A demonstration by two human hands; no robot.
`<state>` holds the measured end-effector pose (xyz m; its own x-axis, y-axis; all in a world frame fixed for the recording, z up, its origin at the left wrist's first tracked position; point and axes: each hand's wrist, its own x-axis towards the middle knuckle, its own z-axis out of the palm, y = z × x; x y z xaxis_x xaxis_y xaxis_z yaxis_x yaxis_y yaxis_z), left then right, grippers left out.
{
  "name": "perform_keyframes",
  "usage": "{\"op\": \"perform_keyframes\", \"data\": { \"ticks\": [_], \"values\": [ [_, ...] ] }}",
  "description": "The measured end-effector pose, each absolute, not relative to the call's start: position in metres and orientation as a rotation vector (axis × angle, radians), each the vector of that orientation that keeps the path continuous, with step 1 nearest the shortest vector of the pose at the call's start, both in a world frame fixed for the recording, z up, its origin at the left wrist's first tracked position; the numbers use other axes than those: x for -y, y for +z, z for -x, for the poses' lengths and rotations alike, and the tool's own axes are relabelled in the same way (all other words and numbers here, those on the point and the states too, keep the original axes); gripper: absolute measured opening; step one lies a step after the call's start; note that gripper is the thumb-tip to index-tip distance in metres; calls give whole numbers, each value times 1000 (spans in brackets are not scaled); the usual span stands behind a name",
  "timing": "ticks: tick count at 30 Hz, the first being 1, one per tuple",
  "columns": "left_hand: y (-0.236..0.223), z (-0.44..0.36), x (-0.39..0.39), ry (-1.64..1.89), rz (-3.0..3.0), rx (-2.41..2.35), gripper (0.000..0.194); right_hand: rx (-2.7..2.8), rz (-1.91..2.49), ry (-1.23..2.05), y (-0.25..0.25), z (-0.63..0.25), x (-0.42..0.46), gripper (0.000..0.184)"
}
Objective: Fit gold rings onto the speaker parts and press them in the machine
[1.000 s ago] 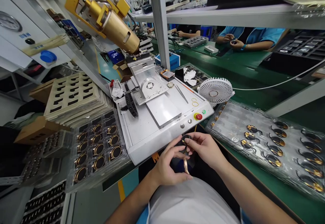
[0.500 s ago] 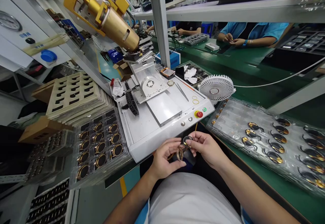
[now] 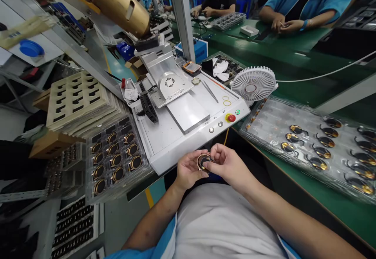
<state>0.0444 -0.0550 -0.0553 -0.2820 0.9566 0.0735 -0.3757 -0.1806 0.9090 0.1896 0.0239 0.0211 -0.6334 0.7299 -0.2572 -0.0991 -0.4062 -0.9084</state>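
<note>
In front of my body, my left hand is closed around a gold ring-shaped watch case. The fingers of my right hand grip a round black-and-gold watch display, the thumb lying over its face. The display now sits at the case's opening, the two touching; whether it is fully seated I cannot tell. Similar displays with thin black tails lie in a clear tray on my right. Gold-rimmed round black pieces fill rows of another clear tray on my left.
A white press machine with a gold cylinder and red stop button stands ahead. A white fan and tweezers are nearby. Stacked cream trays rise at left. Co-workers sit across the green bench.
My right hand has brought the display leftward to the case in my left hand; before, the two were apart. The camera view has tilted down.
</note>
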Motion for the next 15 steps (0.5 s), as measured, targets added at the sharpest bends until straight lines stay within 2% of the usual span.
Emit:
{"op": "perform_keyframes", "data": {
  "ticks": [5,15],
  "values": [
    [-55,-44,55,1706,-960,-1006,68,1372,935,2013,23,-187,-23,32],
    [-55,-44,51,1737,-1170,-891,68,1409,978,1987,24,-189,-23,29]
  ]
}}
